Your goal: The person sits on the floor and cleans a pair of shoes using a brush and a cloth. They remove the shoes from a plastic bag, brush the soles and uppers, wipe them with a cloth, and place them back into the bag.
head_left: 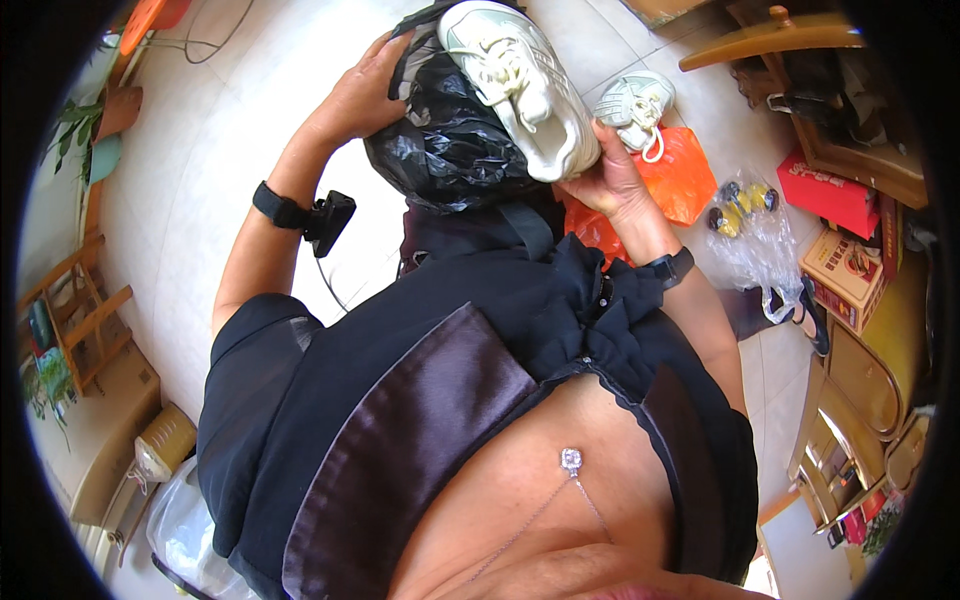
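Note:
A white lace-up sneaker lies tilted over a crumpled black plastic bag, its heel toward me. My right hand grips the sneaker at the heel, thumb along its outer side. At the bag's left edge, my left hand is closed on the black plastic, with some fingertips hidden behind it. A second white sneaker with loose laces rests just beyond my right hand, beside an orange plastic bag. Whatever the black bag contains is hidden.
To the right, a clear plastic bag with dark and yellow items lies on the tiled floor. Past it are a red box, a printed carton and wooden furniture. Potted plants and a wooden rack line the left side.

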`<state>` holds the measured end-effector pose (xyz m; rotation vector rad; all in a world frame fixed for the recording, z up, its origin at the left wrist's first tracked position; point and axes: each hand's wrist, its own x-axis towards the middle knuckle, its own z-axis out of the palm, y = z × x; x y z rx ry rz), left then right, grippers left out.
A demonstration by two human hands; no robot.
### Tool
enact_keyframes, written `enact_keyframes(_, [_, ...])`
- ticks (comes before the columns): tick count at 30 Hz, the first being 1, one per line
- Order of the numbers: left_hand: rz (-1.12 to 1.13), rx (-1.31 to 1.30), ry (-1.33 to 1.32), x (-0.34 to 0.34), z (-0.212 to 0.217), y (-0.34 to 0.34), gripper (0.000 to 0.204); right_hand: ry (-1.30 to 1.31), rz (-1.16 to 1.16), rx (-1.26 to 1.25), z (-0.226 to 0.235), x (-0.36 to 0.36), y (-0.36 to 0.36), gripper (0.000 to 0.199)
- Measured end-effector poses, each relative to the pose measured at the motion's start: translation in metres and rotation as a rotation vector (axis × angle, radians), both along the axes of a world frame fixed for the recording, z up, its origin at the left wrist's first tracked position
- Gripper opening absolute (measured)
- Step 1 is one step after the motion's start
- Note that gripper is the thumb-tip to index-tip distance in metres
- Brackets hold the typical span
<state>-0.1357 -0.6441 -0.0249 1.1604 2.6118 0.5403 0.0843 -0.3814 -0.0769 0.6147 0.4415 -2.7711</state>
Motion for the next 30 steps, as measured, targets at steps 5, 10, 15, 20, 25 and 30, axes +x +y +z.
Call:
enact_keyframes(5, [0.042, 0.103, -0.063, -0.005, -0.004, 0.002, 0.074, 0.083, 0.119, 0.108, -0.001, 0.005, 0.0, 0.064])
enact_keyframes(10, [0.091, 0.108, -0.112, -0.002, 0.0, 0.003, 0.074, 0.102, 0.102, 0.152, -0.002, 0.007, -0.002, 0.062])
enact_keyframes(15, [0.087, 0.16, -0.016, -0.003, 0.009, 0.004, 0.074, 0.128, 0.15, 0.111, 0.005, 0.005, 0.003, 0.068])
enact_keyframes(20, [0.014, 0.261, 0.043, -0.003, 0.041, 0.007, 0.072, 0.195, 0.26, 0.086, 0.01, 0.0, 0.006, 0.063])
enact_keyframes(25, [-0.182, 0.443, -0.195, 0.023, 0.09, 0.014, 0.073, 0.08, 0.249, 0.115, 0.015, -0.025, -0.009, 0.047])
enact_keyframes(30, [-0.091, 0.613, -0.527, 0.039, 0.11, 0.027, 0.076, -0.162, 0.092, 0.289, 0.03, -0.051, -0.026, 0.048])
